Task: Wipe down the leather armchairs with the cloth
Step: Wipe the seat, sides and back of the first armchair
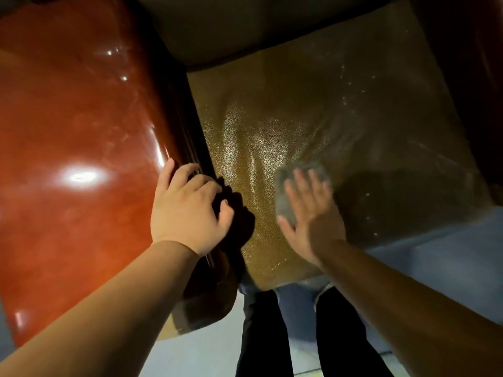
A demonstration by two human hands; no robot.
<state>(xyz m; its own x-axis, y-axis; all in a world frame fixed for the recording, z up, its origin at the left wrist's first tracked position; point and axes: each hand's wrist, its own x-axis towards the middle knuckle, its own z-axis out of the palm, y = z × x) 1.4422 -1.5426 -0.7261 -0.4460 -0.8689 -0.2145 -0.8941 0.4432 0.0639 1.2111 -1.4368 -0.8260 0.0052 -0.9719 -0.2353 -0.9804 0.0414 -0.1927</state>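
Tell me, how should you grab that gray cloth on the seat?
Come from above. The cloth lies flat on the seat cushion under the open right hand, so there's no free edge standing up. Curl the fingers over its far edge and pinch it against the palm.

Both forearms [114,308] are bare, no sleeves, watch or rings showing. Black trousers [264,336] on the legs down below.
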